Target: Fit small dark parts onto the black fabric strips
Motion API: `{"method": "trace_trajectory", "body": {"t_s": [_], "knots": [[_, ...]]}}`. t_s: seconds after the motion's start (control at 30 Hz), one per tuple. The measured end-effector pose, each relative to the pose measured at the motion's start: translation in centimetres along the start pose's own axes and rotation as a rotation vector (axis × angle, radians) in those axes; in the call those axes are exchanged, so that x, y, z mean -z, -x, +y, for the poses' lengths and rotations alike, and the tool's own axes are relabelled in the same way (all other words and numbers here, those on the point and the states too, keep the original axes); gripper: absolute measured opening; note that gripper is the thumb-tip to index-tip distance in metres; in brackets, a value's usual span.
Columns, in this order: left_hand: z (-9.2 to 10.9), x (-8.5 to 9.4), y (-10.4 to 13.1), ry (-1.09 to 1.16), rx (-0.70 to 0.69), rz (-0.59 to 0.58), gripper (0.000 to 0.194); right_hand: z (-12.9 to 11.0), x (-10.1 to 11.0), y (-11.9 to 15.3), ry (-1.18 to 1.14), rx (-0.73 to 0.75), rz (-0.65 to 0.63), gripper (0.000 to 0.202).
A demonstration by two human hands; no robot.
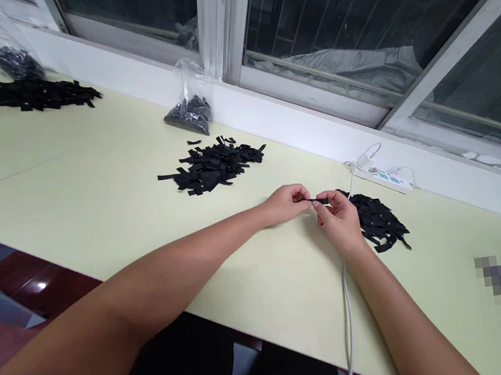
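Pinching black strip (pixel 322 201): left hand (pixel 284 203), right hand (pixel 341 220), both nearly closed. Clear plastic bag (pixel 191 83) part-filled with black pieces (pixel 195 113).

One tabletop (pixel 106 182), three big piles of black strips (pixel 39 94) (pixel 215 166) (pixel 379 220), two clear bags (pixel 18 61) (pixel 195 110), one power strip (pixel 387 180) and two bare hands (pixel 284 205) (pixel 343 219).

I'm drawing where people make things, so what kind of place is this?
It's probably a small workshop: there's a long pale table, heaps of black strips on it, and a clear plastic bag partly filled with something dark.
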State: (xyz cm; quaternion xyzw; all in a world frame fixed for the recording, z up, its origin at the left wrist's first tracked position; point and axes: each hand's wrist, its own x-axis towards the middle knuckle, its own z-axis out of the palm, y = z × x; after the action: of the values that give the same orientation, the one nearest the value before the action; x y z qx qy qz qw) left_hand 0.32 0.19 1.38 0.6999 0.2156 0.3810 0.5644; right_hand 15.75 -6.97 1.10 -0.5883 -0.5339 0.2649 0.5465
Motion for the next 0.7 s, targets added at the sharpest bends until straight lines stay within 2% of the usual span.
{"method": "trace_trajectory", "body": {"t_s": [0.3,0.7], "knots": [[0.19,-0.23,-0.14,0.078,0.078,-0.005,0.012,0.26,-0.02,-0.07,-0.081,-0.019,-0.061,0.031],[0.51,-0.19,-0.05,0.063,0.065,-0.005,0.006,-0.47,-0.27,0.38,-0.095,-0.019,-0.071,0.034]]}}
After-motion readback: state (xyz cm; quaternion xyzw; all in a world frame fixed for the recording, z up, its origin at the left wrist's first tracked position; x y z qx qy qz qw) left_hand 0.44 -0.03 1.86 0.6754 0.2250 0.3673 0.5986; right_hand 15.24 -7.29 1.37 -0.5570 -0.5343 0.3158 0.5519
